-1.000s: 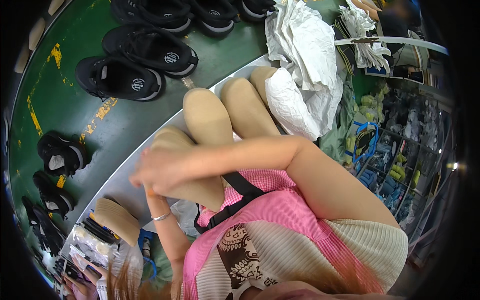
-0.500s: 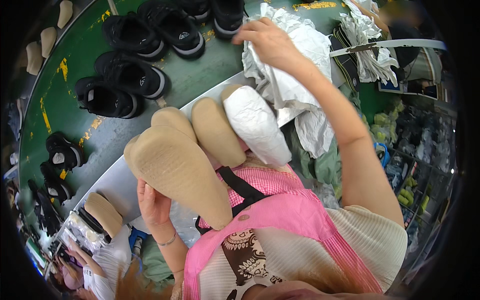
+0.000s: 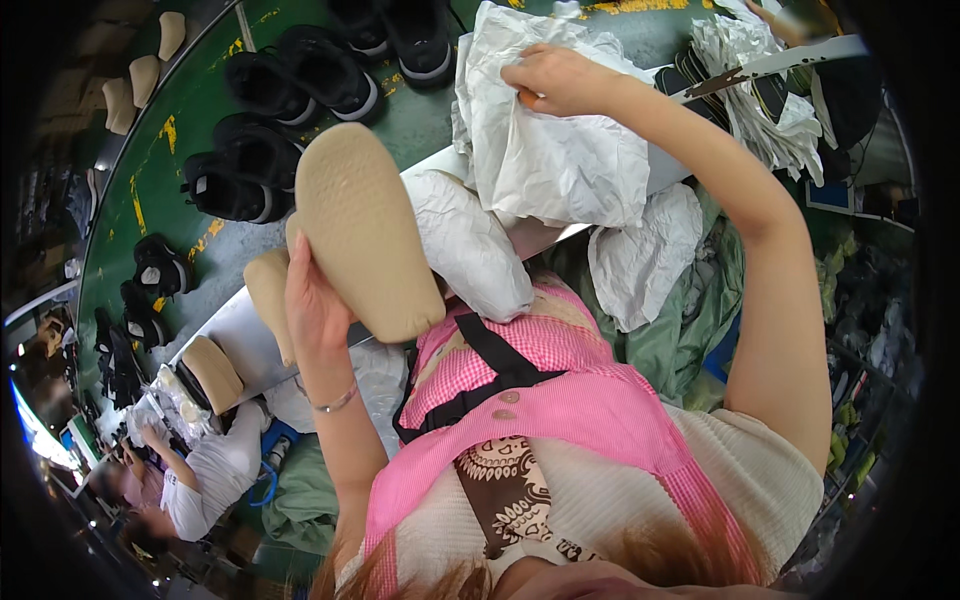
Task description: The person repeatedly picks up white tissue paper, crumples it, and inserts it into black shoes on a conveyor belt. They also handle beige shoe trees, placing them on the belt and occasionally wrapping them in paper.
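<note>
shoe [image 3: 365, 235] raised since before | sole up, toe up-left | left hand [image 3: 315, 310]

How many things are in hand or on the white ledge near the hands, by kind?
tan shoe: 3 (one in the left hand, two on the ledge)
paper-wrapped shoe: 1
paper bunch: 1 (in the right hand)
Total: 5
</note>
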Demonstrator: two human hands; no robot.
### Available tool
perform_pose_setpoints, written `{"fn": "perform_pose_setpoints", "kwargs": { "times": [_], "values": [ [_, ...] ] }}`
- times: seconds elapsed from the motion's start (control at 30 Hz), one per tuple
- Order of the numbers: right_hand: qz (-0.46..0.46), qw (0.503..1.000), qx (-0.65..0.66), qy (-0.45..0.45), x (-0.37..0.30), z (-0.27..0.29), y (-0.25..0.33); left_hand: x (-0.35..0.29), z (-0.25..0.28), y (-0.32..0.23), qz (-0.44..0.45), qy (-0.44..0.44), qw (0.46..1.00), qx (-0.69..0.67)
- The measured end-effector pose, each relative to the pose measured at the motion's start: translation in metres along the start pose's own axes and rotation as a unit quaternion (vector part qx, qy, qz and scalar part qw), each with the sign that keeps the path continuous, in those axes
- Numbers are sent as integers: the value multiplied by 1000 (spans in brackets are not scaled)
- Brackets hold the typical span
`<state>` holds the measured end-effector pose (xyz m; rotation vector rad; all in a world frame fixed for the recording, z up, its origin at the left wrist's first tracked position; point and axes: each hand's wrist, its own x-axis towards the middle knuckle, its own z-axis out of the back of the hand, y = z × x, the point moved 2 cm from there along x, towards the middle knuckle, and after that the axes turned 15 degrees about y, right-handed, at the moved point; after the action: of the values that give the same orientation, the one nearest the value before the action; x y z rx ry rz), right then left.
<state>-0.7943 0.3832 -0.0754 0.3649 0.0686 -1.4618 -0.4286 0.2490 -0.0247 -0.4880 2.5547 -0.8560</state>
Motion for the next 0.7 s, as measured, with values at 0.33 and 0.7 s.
{"fn": "perform_pose_setpoints", "kwargs": {
  "times": [0.33, 0.7],
  "values": [
    [-7, 994, 87, 63, -14, 187, 110, 79, 34, -38, -112, 0, 994, 2],
    [-202, 958, 202, -33, 120, 249, 120, 98, 28, -32, -172, 89, 979, -56]
  ]
}}
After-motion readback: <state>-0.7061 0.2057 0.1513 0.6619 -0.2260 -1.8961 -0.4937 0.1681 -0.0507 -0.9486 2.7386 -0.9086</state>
